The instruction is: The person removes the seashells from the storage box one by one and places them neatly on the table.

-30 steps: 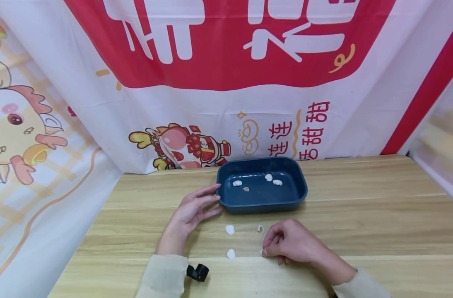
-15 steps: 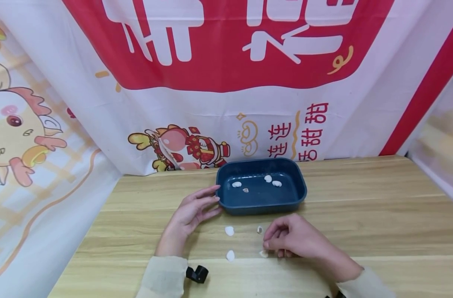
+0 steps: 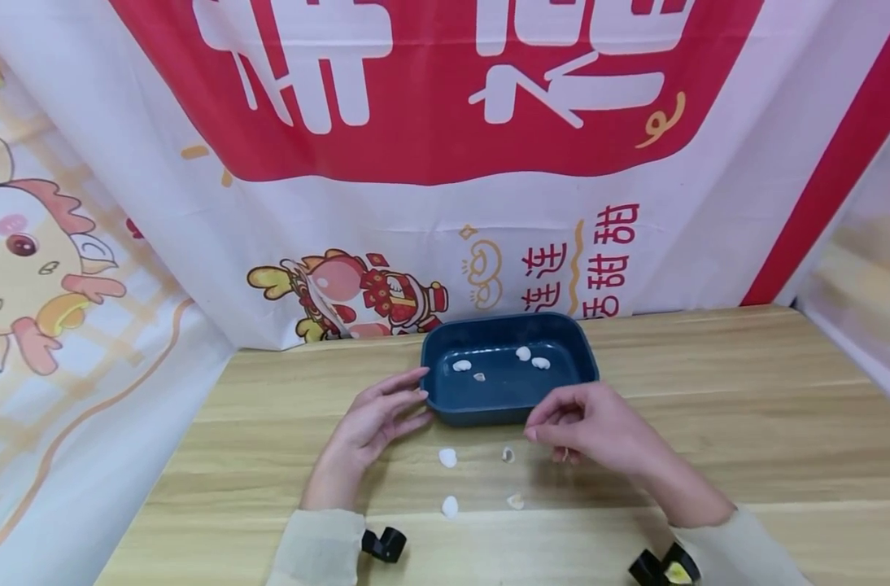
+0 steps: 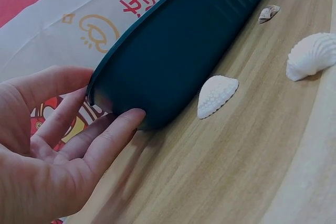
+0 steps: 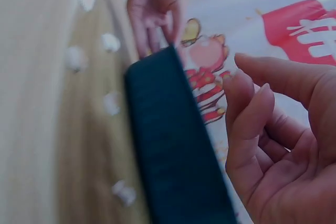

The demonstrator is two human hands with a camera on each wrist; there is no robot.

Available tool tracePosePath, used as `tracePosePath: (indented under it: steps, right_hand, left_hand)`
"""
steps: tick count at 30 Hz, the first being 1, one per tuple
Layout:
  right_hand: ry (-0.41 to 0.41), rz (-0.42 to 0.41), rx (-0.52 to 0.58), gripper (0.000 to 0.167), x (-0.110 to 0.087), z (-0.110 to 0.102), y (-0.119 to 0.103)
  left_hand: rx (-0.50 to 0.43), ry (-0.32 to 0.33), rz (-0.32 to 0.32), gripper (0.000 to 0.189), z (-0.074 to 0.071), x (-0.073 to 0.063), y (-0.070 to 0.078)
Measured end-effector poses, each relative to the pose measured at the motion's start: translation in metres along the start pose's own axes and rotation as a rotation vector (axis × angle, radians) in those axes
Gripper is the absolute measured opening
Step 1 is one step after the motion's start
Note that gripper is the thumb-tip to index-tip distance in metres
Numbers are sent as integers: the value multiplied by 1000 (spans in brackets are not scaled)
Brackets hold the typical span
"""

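Note:
In the head view my left hand [image 3: 375, 419] touches the left end of a dark teal rectangular tray [image 3: 482, 413] with its fingertips. The left wrist view has one finger at the rim and another against the outer wall. Over the tray's front right corner hovers my right hand [image 3: 595, 427], fingers loosely bent, nothing visible between them. Two white seashells [image 3: 448, 457] lie in front of the tray, with a curled brownish shell [image 3: 508, 455] and a pale shell [image 3: 515, 501] to their right. Another small shell [image 5: 124, 192] lies near the right hand.
Inside the tray lie several small shells, among them a white one [image 3: 540, 363] and a brownish one [image 3: 479, 377]. The tray stands on a wood-grain table [image 3: 708, 423] near its back edge. A printed red and white cloth [image 3: 416, 207] hangs behind; black camera mounts [image 3: 383, 545] sit at the wrists.
My right hand has let go of the pale shell at the front right and risen toward the tray's right corner. The left hand stays at the tray.

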State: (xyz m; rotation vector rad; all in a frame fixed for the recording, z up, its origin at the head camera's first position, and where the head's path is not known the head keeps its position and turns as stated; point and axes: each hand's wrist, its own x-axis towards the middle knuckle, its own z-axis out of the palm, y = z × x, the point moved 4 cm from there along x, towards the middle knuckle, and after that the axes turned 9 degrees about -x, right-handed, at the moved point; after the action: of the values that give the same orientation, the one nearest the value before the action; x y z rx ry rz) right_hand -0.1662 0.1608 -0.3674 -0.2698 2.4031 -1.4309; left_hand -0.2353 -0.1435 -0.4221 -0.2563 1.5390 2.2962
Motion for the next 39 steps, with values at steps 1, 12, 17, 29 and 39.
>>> tracePosePath:
  steps: [1,12,17,29,39]
  right_hand:
    - [9,1,0,21,1,0,-5]
    - [74,31,-146,12,48,-4,-40]
    - [84,128,-152,12,86,2,-30]
    - [80,227,-234,16,131,14,-15]
    - [77,283,-214,21,142,18,2]
  left_hand:
    - [3,-1,1,50,0,0,0]
    - [4,-1,-4,48,-2,1,-1]
    - [10,-4,-5,48,-4,0,0]
    - [17,-29,-21,48,-2,5,4]
    - [-5,-20,-35,52,-2,4,1]
